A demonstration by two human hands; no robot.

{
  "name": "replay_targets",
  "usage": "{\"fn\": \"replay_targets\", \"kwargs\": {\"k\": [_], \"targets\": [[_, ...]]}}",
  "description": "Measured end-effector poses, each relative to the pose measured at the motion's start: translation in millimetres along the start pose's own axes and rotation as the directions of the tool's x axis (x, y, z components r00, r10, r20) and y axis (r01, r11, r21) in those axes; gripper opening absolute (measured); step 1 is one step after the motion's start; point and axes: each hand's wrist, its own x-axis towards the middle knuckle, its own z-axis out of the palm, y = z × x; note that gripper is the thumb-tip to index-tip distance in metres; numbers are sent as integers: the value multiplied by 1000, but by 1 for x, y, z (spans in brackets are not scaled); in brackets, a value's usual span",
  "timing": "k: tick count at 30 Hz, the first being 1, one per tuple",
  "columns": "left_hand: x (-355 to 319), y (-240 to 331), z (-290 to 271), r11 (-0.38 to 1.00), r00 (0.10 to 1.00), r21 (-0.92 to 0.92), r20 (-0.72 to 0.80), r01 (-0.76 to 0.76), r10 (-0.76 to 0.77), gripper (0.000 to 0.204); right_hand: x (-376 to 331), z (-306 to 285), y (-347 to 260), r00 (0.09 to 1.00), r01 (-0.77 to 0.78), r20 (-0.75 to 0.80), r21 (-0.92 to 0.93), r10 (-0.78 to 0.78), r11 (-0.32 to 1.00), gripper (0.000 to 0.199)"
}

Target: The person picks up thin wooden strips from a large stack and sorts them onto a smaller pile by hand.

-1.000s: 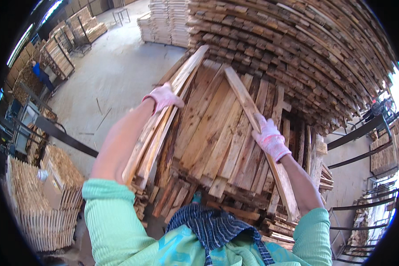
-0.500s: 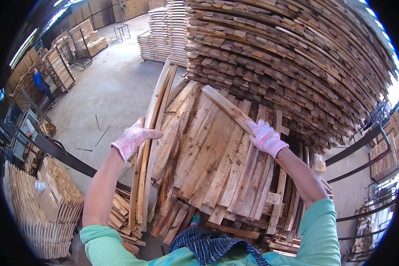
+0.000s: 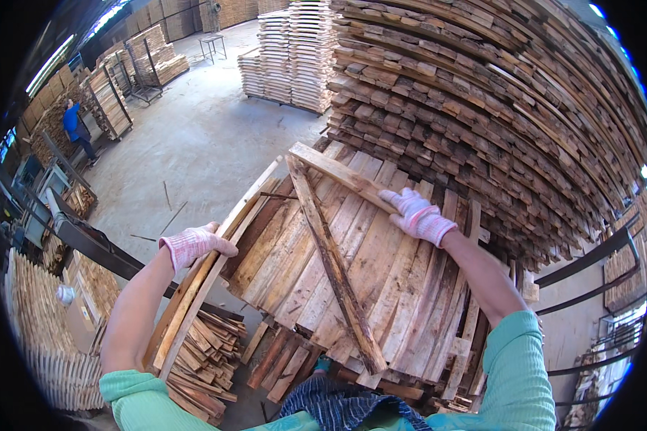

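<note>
- The left hand [image 3: 198, 246], left of centre in the frame, has its grip closed around a bundle of narrow wooden slats [image 3: 193, 305], which slants toward the lower left.
- The right hand [image 3: 418, 215], right of centre, grips a single plank [image 3: 341, 173] that points to the upper middle (its far side and underside are hidden by the glove).
- A bark-edged strip [image 3: 333, 262] lies diagonally over the board layer [image 3: 399, 287] at the frame's centre; its upper end meets or passes under the plank's tip, I cannot tell which.
- My judgement of the risks: the slats fan apart toward their top, so a loosened left grip could spill one onto the offcut pile [image 3: 201, 359] at lower left.
- Swinging the plank low might snag the strip and knock it askew; rough edges could catch the gloves.
</note>
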Motion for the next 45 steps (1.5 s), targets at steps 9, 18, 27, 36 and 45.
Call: {"fn": "replay_targets", "kwargs": {"k": [9,18,27,36,45], "targets": [[-12,-12,18,968,997,-244,-68,-58,42,110,59,-1,18,972,-234,-5,-85,234,969,65],[-44,36,52,684,966,-683,-152,-256,210,65,69,7,40,940,-340,-34,-130,338,931,53],[13,80,142,667,992,-737,-32,-105,121,37,-15,17,-107,996,87,-66,497,-63,864,51],[-71,27,104,383,930,-849,-307,-364,203,42,-49,43,-214,949,-299,-72,116,308,947,74],[-149,-80,131,105,885,-879,-461,-466,65,38,-50,9,-197,996,-94,18,226,92,970,84]]}}
